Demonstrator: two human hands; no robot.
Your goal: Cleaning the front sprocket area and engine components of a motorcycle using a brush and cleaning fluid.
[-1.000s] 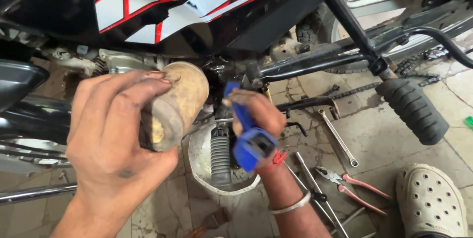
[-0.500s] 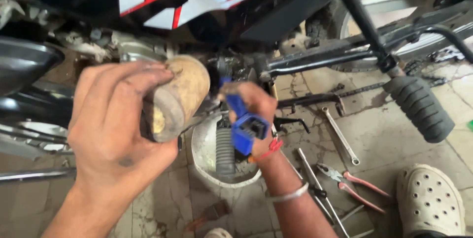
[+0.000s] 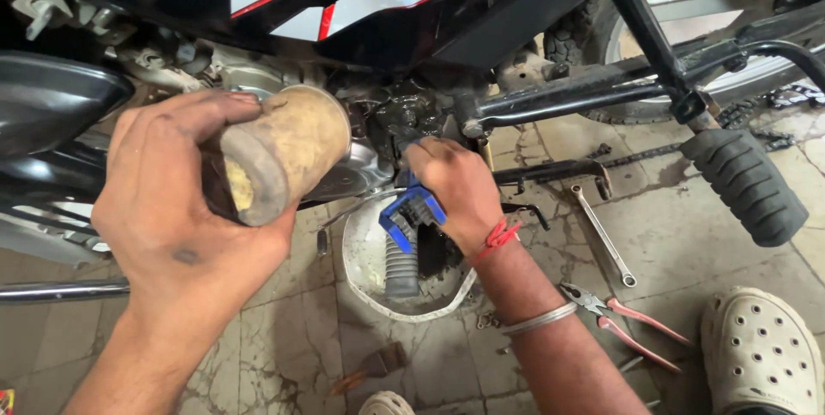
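Grimy tan cylinder (image 3: pixel 279 153), blue-handled tool (image 3: pixel 411 213) in hands

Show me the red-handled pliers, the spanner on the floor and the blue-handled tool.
red-handled pliers (image 3: pixel 620 319): head view, on a handle.
spanner (image 3: pixel 601 234): head view, mid shaft.
blue-handled tool (image 3: pixel 404 214): head view, on the blue grip.

At three o'clock we see a black ribbed footpeg (image 3: pixel 746 185) on the motorcycle frame. Below it, at four o'clock, a spanner (image 3: pixel 602 235) lies on the cracked tiled floor (image 3: pixel 284 338), with red-handled pliers (image 3: pixel 623 322) nearer us. At five o'clock sits a pale clog (image 3: pixel 760 353). A white basin (image 3: pixel 365 252) rests at six o'clock.
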